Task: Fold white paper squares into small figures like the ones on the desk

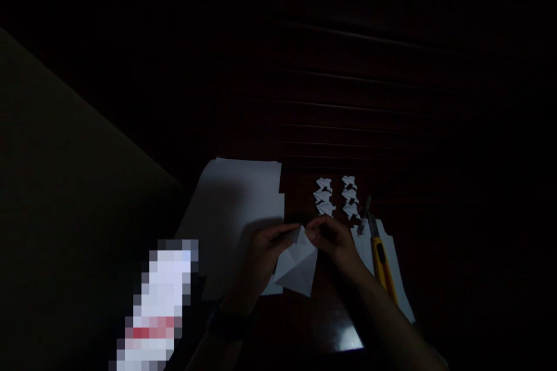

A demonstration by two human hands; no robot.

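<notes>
A partly folded piece of white paper (298,269), with creases across it, is held up between my two hands. My left hand (267,246) pinches its upper left edge between thumb and fingers. At the upper right edge, my right hand (333,240) grips the paper with its fingertips. Just beyond my right hand lie several small folded paper figures (324,195) in a column, with a second column of folded figures (349,197) beside it. The dim light hides the finer folds.
Large white sheets (243,191) lie on the dark table to the left. On the right, a yellow utility knife (383,266) and a dark pointed tool (364,214) rest on more white paper (402,278). A bright pixelated object (159,301) stands at lower left.
</notes>
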